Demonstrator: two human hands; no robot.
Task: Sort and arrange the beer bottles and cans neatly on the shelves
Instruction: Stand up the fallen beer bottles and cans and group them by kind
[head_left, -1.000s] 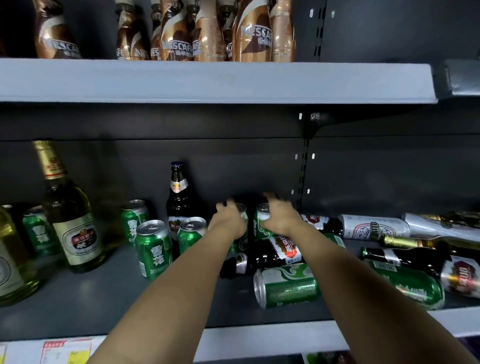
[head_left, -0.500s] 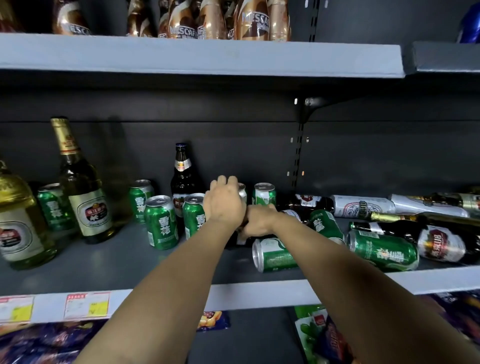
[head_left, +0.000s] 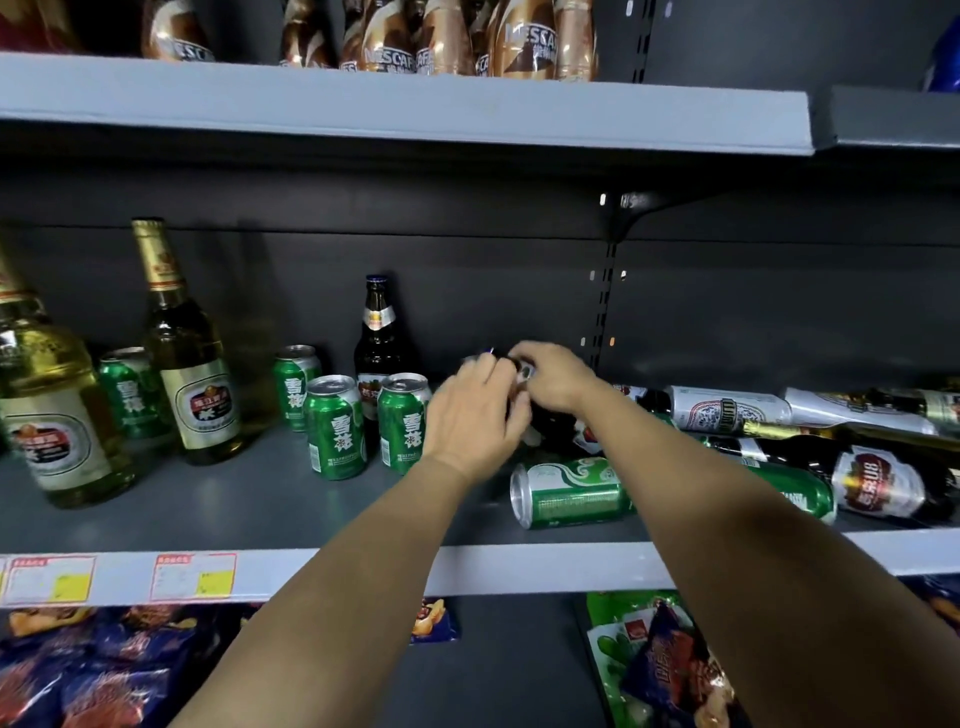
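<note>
Beer bottle (head_left: 540, 423) of dark glass stood mid-shelf (head_left: 234, 499), mostly hidden; the left hand (head_left: 470, 415) curled round its body, the right hand (head_left: 553, 376) gripped its neck. Smooth green cans (head_left: 335, 426) stood upright beside; another cylindrical can (head_left: 571, 493) lay sideways.

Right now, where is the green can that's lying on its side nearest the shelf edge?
In the head view the toppled green can lies right of centre on the middle shelf, near its front edge, under the right forearm and below both hands.
</note>
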